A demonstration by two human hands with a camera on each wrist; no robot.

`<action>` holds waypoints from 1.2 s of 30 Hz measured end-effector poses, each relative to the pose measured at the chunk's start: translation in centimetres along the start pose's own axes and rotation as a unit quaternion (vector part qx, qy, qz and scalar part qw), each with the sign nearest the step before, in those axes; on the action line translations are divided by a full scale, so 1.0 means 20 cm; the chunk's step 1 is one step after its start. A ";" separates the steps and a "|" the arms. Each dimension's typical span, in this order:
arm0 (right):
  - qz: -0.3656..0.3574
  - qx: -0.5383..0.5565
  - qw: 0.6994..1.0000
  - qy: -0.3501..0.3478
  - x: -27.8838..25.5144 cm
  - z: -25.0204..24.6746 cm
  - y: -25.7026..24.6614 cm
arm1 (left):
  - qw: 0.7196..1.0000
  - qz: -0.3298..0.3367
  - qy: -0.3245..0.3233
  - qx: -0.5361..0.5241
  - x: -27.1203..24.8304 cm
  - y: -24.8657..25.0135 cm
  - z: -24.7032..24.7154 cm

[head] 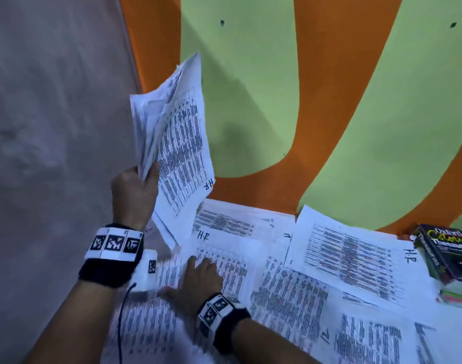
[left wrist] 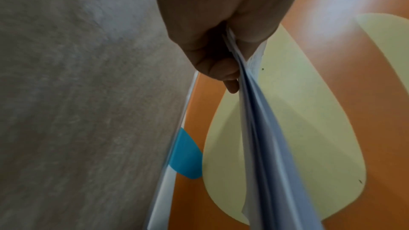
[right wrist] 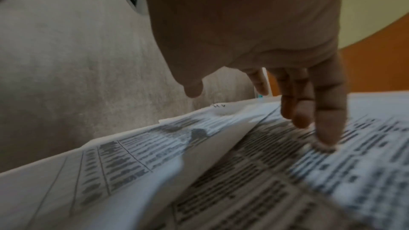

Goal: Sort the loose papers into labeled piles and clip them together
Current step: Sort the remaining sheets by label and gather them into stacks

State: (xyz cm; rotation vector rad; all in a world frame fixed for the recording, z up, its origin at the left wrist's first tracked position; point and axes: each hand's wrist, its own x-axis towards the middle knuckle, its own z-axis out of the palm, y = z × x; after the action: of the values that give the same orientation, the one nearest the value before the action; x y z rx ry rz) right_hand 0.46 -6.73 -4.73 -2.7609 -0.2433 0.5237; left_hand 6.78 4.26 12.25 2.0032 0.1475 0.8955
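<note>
My left hand (head: pixel 139 189) grips a sheaf of printed papers (head: pixel 176 143) by its lower edge and holds it up above the table; the front sheet is marked "H.R". In the left wrist view the fingers (left wrist: pixel 218 69) pinch the sheaf (left wrist: pixel 263 137) edge-on. My right hand (head: pixel 198 278) lies flat, fingers straight, on a sheet marked "H.R" (head: pixel 224 258) among the loose papers spread on the table. In the right wrist view the fingertips (right wrist: pixel 325 139) press the printed sheet (right wrist: pixel 276 172), with another sheet's edge lifted beside it (right wrist: pixel 137 160).
More printed sheets cover the table's near part, one marked "H.R" (head: pixel 356 256) at the right. A stack of books with a thesaurus (head: pixel 448 256) on top sits at the right edge. The orange and green tabletop (head: pixel 251 101) lies beyond; grey floor (head: pixel 54 127) is at the left.
</note>
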 end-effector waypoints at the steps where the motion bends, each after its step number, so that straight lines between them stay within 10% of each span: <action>1: 0.001 -0.029 1.000 -0.013 0.02 0.03 -0.02 | 1.000 0.000 0.001 0.010 0.00 0.00 -0.03; 16: 0.239 0.031 0.964 0.109 0.02 -0.10 0.49 | 1.000 -0.005 0.000 0.002 0.02 -0.13 0.00; 23: 0.185 0.170 0.958 0.136 -0.01 -0.13 0.52 | 0.999 0.037 -0.026 -0.023 -0.03 -0.08 0.12; 36: 0.302 0.486 0.756 0.319 -0.42 -0.27 1.10 | 0.996 -0.002 -0.061 -0.066 -0.04 -0.10 0.28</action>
State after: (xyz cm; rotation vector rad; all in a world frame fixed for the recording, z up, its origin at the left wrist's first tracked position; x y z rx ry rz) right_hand -2.92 -30.65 -4.78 -1.7350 0.8655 -0.1887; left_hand 10.22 1.13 8.37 1.9279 0.0233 0.7581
